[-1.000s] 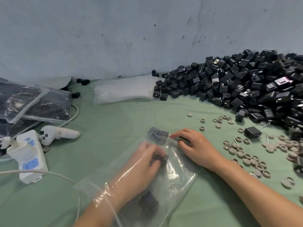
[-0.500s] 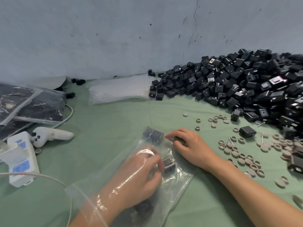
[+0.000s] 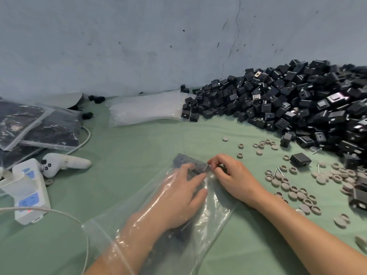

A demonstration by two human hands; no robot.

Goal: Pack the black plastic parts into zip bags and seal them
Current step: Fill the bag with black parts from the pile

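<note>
A clear zip bag (image 3: 216, 213) lies on the green cloth in front of me. My left hand (image 3: 178, 197) is inside it up to the forearm, with fingers stretched out and touching the black plastic parts (image 3: 188, 162) at the bag's far end. Another dark part shows blurred under my wrist. From outside, my right hand (image 3: 232, 179) pinches the bag's far corner between thumb and fingertips. A large pile of black parts (image 3: 297, 108) fills the right back, and a single black part (image 3: 299, 159) lies apart from it.
Several grey rings and discs (image 3: 294, 187) are scattered right of my right hand. A stack of empty bags (image 3: 147, 110) lies by the wall. Filled bags (image 3: 39, 128), a white power strip (image 3: 29, 191), a white controller (image 3: 65, 163) and a cable (image 3: 59, 212) are at the left.
My left hand has pushed further into the bag and its fingers have straightened from gripping a part. My right hand's fingers have drawn together into a pinch on the bag's corner.
</note>
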